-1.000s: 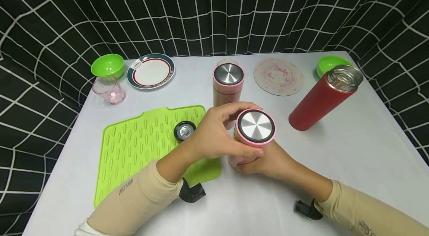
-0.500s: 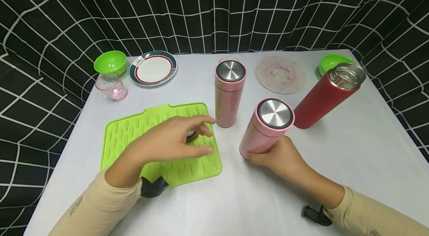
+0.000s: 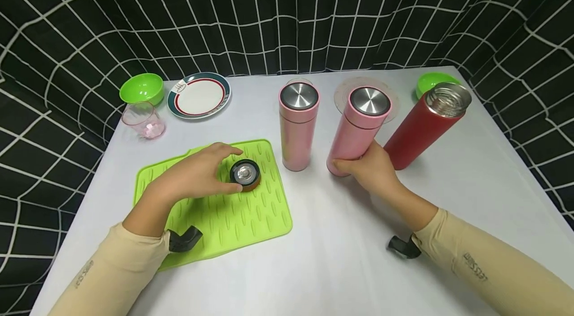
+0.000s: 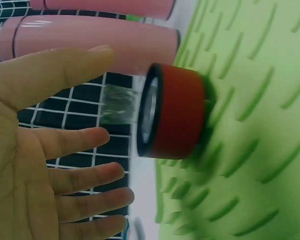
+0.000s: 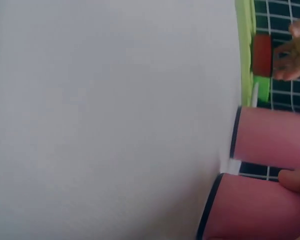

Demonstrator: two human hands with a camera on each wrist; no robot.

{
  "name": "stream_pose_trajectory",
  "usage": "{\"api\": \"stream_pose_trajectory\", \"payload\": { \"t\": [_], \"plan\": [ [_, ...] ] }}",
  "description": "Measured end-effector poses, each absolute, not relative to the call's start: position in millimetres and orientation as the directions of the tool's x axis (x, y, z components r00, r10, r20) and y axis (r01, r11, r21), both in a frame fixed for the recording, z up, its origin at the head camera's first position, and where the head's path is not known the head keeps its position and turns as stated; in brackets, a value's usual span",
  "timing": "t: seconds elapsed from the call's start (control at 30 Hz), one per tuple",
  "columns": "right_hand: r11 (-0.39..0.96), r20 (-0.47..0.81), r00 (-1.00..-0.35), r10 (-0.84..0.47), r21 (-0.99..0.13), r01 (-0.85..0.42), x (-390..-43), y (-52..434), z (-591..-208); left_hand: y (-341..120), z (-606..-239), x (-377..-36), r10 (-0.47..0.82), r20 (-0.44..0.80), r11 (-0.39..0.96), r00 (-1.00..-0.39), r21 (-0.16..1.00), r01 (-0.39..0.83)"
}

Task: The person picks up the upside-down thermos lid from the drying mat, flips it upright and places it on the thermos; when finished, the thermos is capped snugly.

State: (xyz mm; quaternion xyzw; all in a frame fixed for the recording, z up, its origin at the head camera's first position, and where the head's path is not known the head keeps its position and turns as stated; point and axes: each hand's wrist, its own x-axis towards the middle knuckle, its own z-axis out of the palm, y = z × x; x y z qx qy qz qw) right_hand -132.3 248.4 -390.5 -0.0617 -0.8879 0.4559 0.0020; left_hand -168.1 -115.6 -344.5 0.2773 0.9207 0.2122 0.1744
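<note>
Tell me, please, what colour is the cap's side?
Red, on the cap; clearest in the left wrist view.

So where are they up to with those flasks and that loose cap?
Both pink flasks have their lids on: one stands alone, the other pink flask is gripped near its base by the right hand. In hand: the left hand reaches the red cap on the green mat, apparently not gripping yet. Left: the red flask is open-topped.
</note>
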Motion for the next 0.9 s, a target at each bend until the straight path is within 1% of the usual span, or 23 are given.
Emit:
{"api": "stream_pose_trajectory", "payload": {
  "t": [0.17,0.3,0.43,0.5,0.57,0.73,0.83,0.9],
  "plan": [
    [0.56,-0.078,-0.991,0.107,-0.819,0.125,-147,248,-390,-112,-357,-172,0.555,-0.271,0.775,-0.787,0.512,0.37],
    [0.553,-0.065,-0.993,0.099,-0.826,0.109,-150,249,-391,-105,-363,-173,0.553,-0.284,0.782,-0.783,0.502,0.369],
    [0.506,-0.061,-0.997,0.055,-0.859,0.08,-151,251,-393,-101,-365,-172,0.565,-0.289,0.775,-0.773,0.506,0.378],
    [0.476,-0.085,-0.996,0.035,-0.875,0.092,-150,252,-394,-100,-366,-171,0.565,-0.285,0.774,-0.775,0.509,0.377],
    [0.472,-0.129,-0.991,0.023,-0.873,0.125,-146,253,-394,-99,-367,-171,0.565,-0.274,0.774,-0.779,0.504,0.384],
    [0.495,-0.237,-0.97,0.051,-0.838,0.231,-125,252,-391,-100,-373,-171,0.566,-0.248,0.77,-0.786,0.5,0.396],
    [0.465,-0.265,-0.96,0.095,-0.84,0.278,-110,249,-388,-99,-377,-171,0.563,-0.219,0.765,-0.797,0.503,0.403],
    [0.442,-0.26,-0.957,0.13,-0.848,0.291,-100,247,-385,-98,-380,-171,0.56,-0.194,0.763,-0.805,0.501,0.41]
  ]
}}
